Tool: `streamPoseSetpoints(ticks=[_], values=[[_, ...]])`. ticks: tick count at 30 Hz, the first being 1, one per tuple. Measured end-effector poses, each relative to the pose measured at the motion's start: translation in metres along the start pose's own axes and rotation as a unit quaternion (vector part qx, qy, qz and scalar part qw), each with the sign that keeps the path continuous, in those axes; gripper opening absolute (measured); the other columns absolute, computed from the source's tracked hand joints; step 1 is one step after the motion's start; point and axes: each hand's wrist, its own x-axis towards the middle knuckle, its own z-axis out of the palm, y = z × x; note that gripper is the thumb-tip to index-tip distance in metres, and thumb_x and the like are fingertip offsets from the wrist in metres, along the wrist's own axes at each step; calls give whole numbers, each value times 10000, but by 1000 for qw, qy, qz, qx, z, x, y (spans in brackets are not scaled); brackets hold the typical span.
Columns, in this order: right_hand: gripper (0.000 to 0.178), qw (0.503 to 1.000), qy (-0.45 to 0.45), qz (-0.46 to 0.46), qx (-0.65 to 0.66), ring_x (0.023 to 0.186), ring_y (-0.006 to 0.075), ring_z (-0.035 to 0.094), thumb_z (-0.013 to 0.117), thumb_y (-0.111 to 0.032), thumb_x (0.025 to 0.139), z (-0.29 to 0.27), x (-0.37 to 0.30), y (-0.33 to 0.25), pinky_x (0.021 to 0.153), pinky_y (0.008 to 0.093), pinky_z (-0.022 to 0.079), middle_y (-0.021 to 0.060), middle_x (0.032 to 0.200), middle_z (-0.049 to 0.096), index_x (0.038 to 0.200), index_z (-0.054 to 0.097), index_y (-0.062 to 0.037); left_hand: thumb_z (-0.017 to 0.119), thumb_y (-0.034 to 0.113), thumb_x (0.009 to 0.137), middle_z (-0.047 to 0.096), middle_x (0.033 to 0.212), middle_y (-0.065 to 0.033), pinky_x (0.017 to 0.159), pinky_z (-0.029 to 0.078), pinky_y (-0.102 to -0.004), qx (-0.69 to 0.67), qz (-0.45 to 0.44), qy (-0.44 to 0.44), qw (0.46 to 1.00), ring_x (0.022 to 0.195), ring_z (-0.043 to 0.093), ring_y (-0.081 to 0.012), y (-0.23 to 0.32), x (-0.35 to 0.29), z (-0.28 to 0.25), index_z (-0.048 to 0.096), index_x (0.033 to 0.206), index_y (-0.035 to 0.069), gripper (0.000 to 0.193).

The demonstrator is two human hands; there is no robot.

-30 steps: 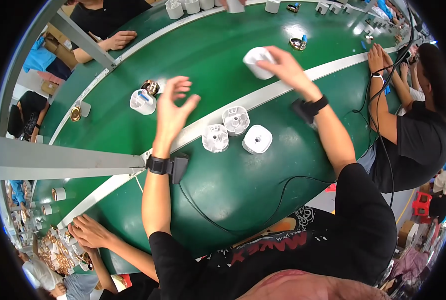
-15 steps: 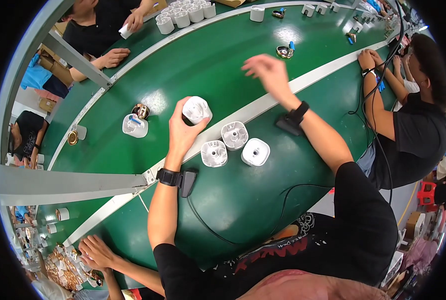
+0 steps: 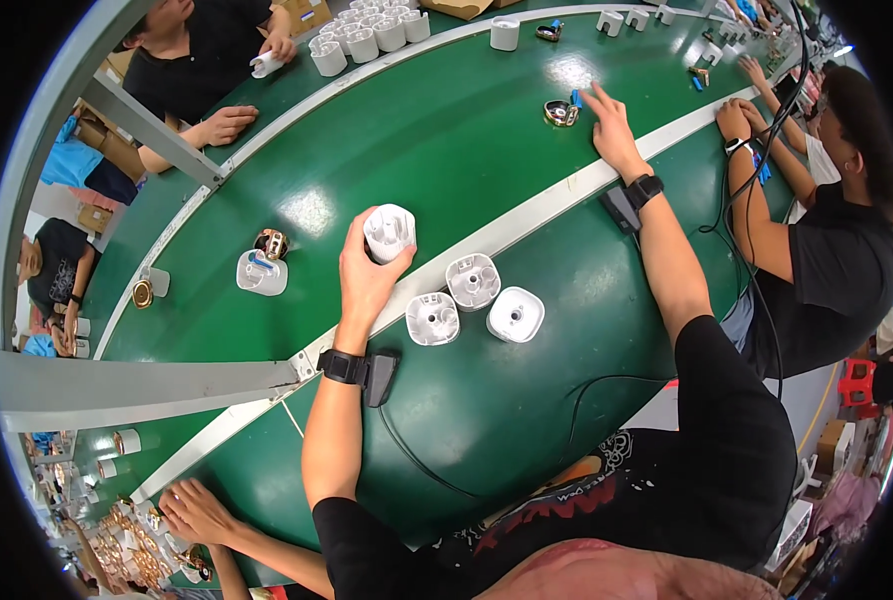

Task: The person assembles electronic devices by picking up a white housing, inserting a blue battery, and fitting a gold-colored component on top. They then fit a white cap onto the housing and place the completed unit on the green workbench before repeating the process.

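Observation:
My left hand [image 3: 364, 275] is wrapped round a white plastic housing [image 3: 390, 232], tilted so its hollow side shows, over the green belt just past the pale rail. My right hand [image 3: 616, 130] reaches over the belt with fingers apart and holds nothing. Its fingertips are close beside a gold metal part [image 3: 560, 113] with a blue piece on it; whether they touch I cannot tell. Three more white housings stand on the near green table: one on the left [image 3: 432, 319], one behind [image 3: 473, 281] and one on the right [image 3: 515, 315].
On the belt to the left stands a white housing [image 3: 262, 273] with a gold part against it. A pale rail [image 3: 526, 220] divides belt from table. A grey frame bar [image 3: 156, 385] juts in from the left. Co-workers' hands rest nearby; black cables [image 3: 746, 200] hang at right.
My right hand has swung right and forward to the gold part, which has drifted slightly left along the belt. My left hand still holds the housing, now turned slightly.

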Motion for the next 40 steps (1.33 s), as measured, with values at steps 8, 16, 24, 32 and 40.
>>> streamPoseSetpoints(ticks=[8, 16, 24, 32, 40], values=[[476, 991, -128, 17, -46, 1165, 329, 499, 544, 8, 800, -5, 5, -20, 997, 397, 441, 110, 1290, 555, 1259, 594, -103, 809, 98, 713, 636, 1148, -140, 916, 512, -360, -7, -15, 8, 1000, 1051, 649, -242, -7, 0, -1, 548, 1258, 20, 610], [224, 975, -171, 110, -92, 868, 300, 576, 613, -112, 875, -5, 11, -31, 809, 395, 513, 127, 1069, 580, 1081, 653, -33, 805, 89, 713, 639, 1145, -136, 911, 516, -347, -13, -24, 8, 1000, 1046, 650, -239, -4, 1, -2, 552, 1256, 22, 603], [224, 682, -284, 401, 542, 763, 152, 616, 601, -154, 959, -3, 9, -124, 595, 255, 523, 84, 971, 610, 1122, 640, -6, 810, 80, 699, 635, 1164, -124, 916, 514, -345, 1, -7, -7, 1000, 1054, 646, -232, 5, -1, -4, 560, 1251, 28, 608], [286, 553, -212, 344, 729, 871, 124, 655, 603, -116, 972, -11, -18, -237, 631, 228, 540, 79, 1033, 679, 1224, 612, 20, 840, 113, 666, 624, 1162, -111, 943, 487, -381, 31, 66, -44, 996, 1090, 608, -283, 15, -3, -4, 577, 1247, 55, 641], [175, 869, -150, 40, 471, 843, 131, 699, 717, -22, 876, -17, -21, -249, 750, 288, 569, 55, 952, 740, 1050, 738, -28, 874, 160, 638, 624, 1155, -93, 960, 468, -383, 97, 89, -58, 990, 1113, 566, -273, 25, -5, -7, 572, 1279, 80, 713]])
